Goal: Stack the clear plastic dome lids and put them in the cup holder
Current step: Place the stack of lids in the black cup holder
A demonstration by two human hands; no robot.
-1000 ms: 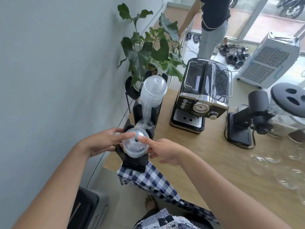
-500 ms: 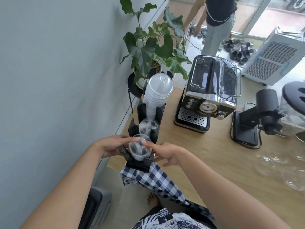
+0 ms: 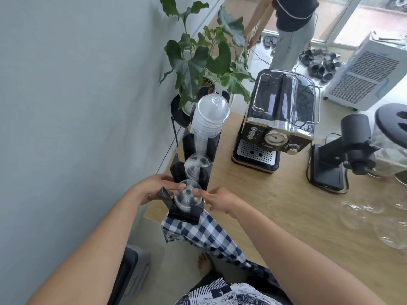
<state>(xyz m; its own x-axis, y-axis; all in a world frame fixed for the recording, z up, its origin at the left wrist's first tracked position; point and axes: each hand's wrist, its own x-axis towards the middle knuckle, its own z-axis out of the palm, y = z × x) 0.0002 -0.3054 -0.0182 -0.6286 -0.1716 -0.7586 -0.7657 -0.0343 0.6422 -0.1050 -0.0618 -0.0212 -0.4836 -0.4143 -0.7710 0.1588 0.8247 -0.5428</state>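
Note:
A stack of clear dome lids (image 3: 187,198) sits in the nearest slot of the black cup holder (image 3: 184,215) at the table's left edge. My left hand (image 3: 154,188) reaches in from the left, fingertips on the top lid and by the holder's wall. From the right, my right hand (image 3: 220,199) touches the dome with its index finger. The stack is pinched between both hands. More lids (image 3: 195,165) fill the middle slot, and a tall clear stack (image 3: 209,119) stands in the far slot. Several loose dome lids (image 3: 352,214) lie on the table at the right.
On the wooden table (image 3: 264,205) stand an espresso machine (image 3: 277,122) and a black grinder (image 3: 343,155). A checked cloth (image 3: 202,234) hangs over the near edge below the holder. A potted plant (image 3: 204,62) is behind the holder by the wall. A person (image 3: 290,29) stands at the back.
The lid stack held between both hands has gone down from above the nearest slot into it. Both hands have followed it down and stay on it.

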